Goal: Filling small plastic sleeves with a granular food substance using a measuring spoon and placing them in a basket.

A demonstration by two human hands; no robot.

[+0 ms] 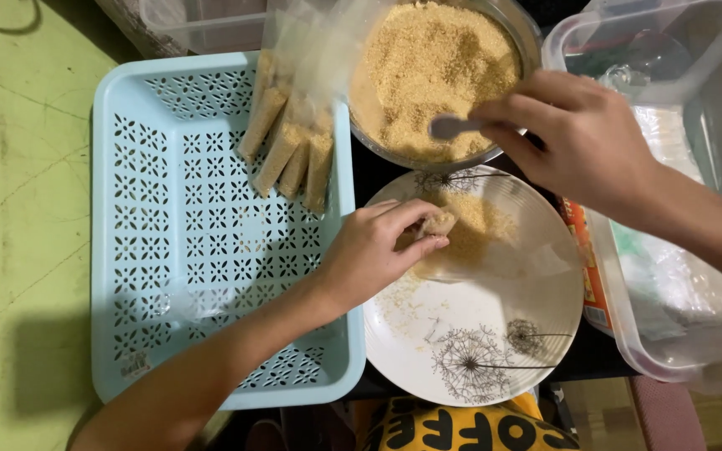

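Observation:
My left hand [375,250] rests on a white plate [478,334] with dandelion prints and pinches a small crumb-covered piece of food [438,223]. Beside it a mound of crumbs [480,224] lies on a thin translucent wrapper sheet [511,259] spread over the plate. My right hand [574,138] grips a metal spoon [449,127], its bowl over the round bowl of golden breadcrumbs [428,67] just behind the plate. Several crumb-coated rolls [290,154] lie in the far right corner of a light blue perforated tray [177,242], partly under a clear plastic bag [311,58].
A clear plastic container [670,209] with plastic wrap inside stands at the right. An orange packet [587,267] lies between it and the plate. A yellow-and-black printed object [461,426] is at the near edge. The green surface [18,209] lies left of the tray.

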